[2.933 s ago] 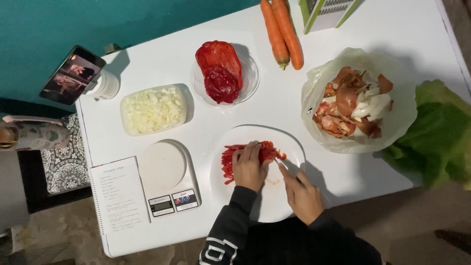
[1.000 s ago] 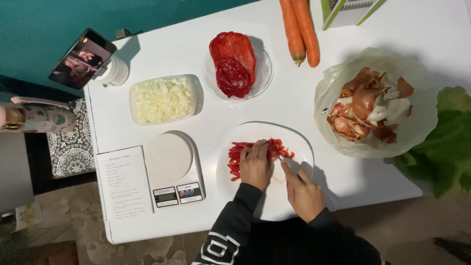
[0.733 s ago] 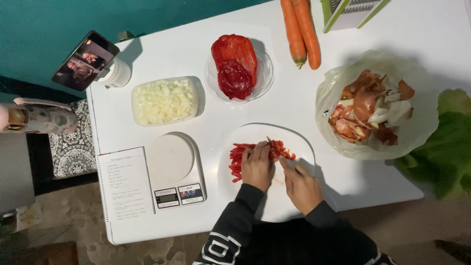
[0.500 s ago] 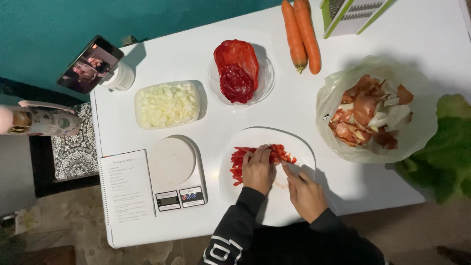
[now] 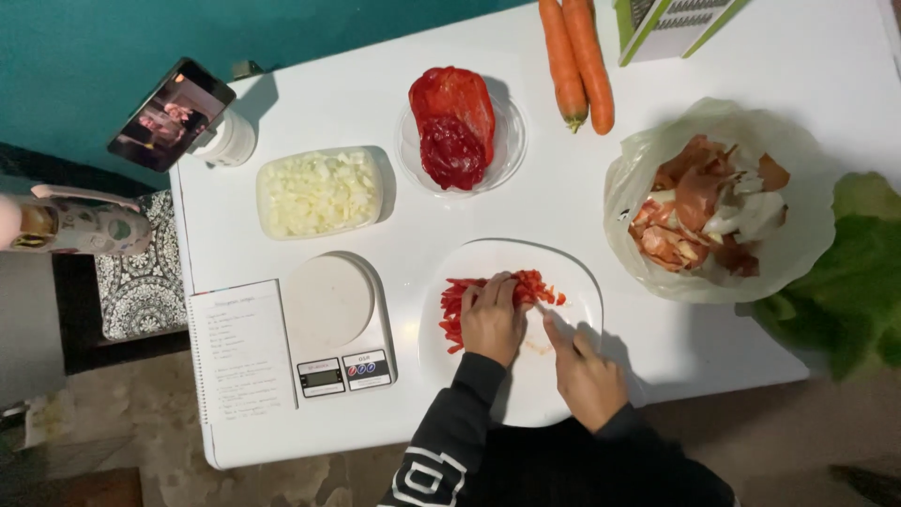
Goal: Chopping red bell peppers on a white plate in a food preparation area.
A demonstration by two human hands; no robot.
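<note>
On a white cutting board (image 5: 572, 282) lie red pepper strips (image 5: 453, 305). My left hand (image 5: 492, 321) presses down on the strips, fingers curled over them. My right hand (image 5: 582, 368) sits just right of it, gripping a knife whose blade (image 5: 545, 314) points at the cut end of the pepper. Small diced red bits (image 5: 546, 296) lie beside the blade.
A glass bowl of red pepper halves (image 5: 455, 122), a tub of chopped onion (image 5: 319, 192), a kitchen scale (image 5: 335, 324), a notebook (image 5: 242, 349), two carrots (image 5: 577, 56), a grater (image 5: 671, 21), a bag of peelings (image 5: 713, 202), lettuce (image 5: 849, 282), a phone (image 5: 171, 114).
The camera view has shifted slightly. Both hands stay on the board over the pepper strips, with the knife hand making small movements at the cut end.
</note>
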